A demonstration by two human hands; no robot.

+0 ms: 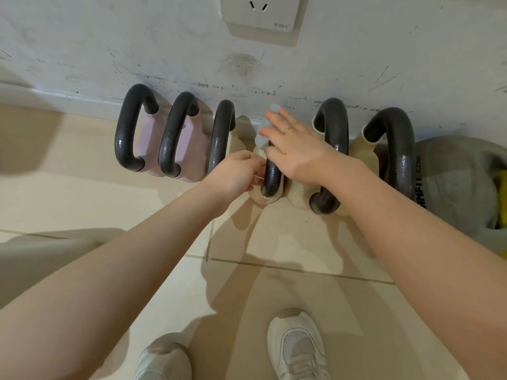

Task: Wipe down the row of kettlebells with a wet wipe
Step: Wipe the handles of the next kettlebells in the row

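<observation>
Shoes (297,349) at bottom; mid-frame, hands work the fourth kettlebell's handle (271,176).
Right hand (296,149) presses the wet wipe (262,135) flat-fingered; left hand (236,171) pinches beside it. Likely next: neighbouring kettlebell (333,149).

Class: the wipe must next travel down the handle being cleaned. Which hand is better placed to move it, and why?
Right. The right hand already presses the wet wipe on that handle; the left hand only steadies it lower down.

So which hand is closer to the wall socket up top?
Right. The right hand lies over the wet wipe on a kettlebell handle, just below the wall socket; the left hand sits lower, pinching beside that handle.
</observation>
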